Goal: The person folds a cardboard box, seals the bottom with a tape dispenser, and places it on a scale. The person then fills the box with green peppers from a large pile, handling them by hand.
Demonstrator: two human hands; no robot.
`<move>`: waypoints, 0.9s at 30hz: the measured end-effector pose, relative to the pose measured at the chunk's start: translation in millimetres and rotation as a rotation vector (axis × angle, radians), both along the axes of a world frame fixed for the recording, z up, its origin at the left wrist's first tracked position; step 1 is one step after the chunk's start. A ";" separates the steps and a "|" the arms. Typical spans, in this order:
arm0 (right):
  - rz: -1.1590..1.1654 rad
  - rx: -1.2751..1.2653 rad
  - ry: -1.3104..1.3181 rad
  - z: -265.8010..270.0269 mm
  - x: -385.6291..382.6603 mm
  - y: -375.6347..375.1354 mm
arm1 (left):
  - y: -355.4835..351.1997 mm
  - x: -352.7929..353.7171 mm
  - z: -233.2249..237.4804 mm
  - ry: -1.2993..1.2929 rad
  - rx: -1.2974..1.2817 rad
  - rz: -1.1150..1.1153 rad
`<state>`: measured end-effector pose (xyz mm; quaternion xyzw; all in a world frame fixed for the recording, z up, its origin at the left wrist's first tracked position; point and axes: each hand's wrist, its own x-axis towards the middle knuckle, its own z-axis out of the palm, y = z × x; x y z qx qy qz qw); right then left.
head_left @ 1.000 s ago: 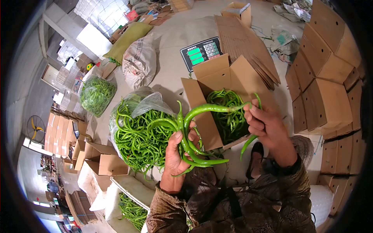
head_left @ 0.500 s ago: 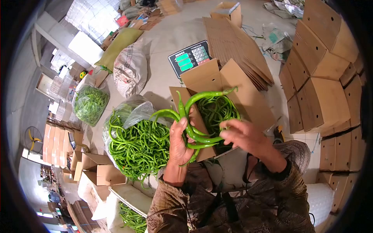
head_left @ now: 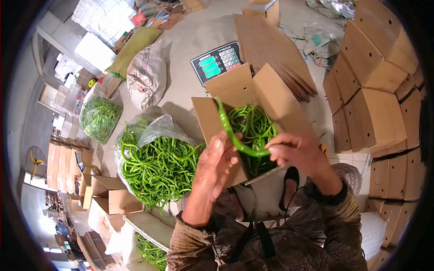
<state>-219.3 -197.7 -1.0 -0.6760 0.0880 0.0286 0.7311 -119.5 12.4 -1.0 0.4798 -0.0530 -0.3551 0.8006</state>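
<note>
A long curved green chili pepper [head_left: 231,134] hangs above the cardboard box [head_left: 208,122] in front of me. My right hand [head_left: 296,153] pinches its lower end between thumb and fingers. My left hand [head_left: 213,162] is at the box's left side, fingers loosely bent and apart; the pepper crosses its index finger, and the thumb stands off it. Inside the box lies a heap of green chili peppers [head_left: 253,124], partly hidden by my hands and the held pepper. Left of the box, an opened clear plastic bag [head_left: 160,128] is full of more peppers [head_left: 160,171].
Behind the box sits a scale [head_left: 217,63] with lit green displays, beside flattened cardboard [head_left: 271,54]. Stacked boxes [head_left: 379,108] rise at the right. A white sack [head_left: 147,77] and another bag of peppers [head_left: 101,117] stand at the left.
The several peppers in my left hand are gone from it; one pepper now shows, pinched by my right hand. The left fingers have loosened. The view has shifted slightly.
</note>
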 end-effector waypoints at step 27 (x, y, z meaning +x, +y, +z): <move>0.345 -0.279 0.439 -80.3 -33.6 130.6 | 377.3 -218.8 -271.2 -0.295 1.335 0.567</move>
